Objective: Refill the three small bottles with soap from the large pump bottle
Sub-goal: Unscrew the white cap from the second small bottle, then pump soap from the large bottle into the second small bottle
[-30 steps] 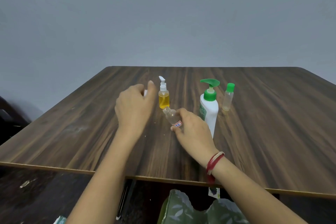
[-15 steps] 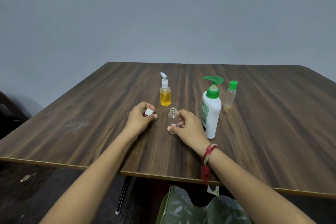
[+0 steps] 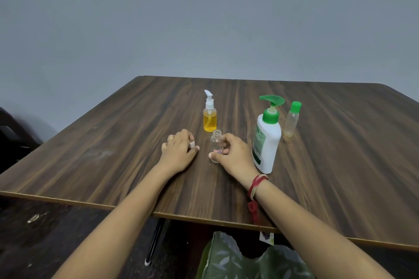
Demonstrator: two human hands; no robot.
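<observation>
- The clear bottle [image 3: 216,145] now stands upright on the table [image 3: 340,165], where a second ago it was tilted and held off the wood; its neck is open, no cap on it
- The right hand [image 3: 233,154] wraps its fingers round the lower part of that bottle, by the red-printed label, steadying it
- The left hand [image 3: 179,152] has come down from in front of the bottles to rest on the table just left of the clear bottle, pinching the small white cap [image 3: 192,144] between thumb and fingers
- The large pump bottle [image 3: 266,140], white with a green pump, stands untouched just right of the right hand; its spout points away to the right, not toward the open neck
- Behind, the yellow-filled bottle [image 3: 210,118] with the white pump and the green-capped bottle [image 3: 292,120] stand closed and apart from both hands
- My reading: uncapping of the first small bottle is done and it is set ready for filling; no soap shows inside it yet
- Next likely need: put the cap down to free the left hand, then bring the open neck under the pump spout
- Risk: the neck is narrow, so a badly aimed pump stroke could put soap on the table
</observation>
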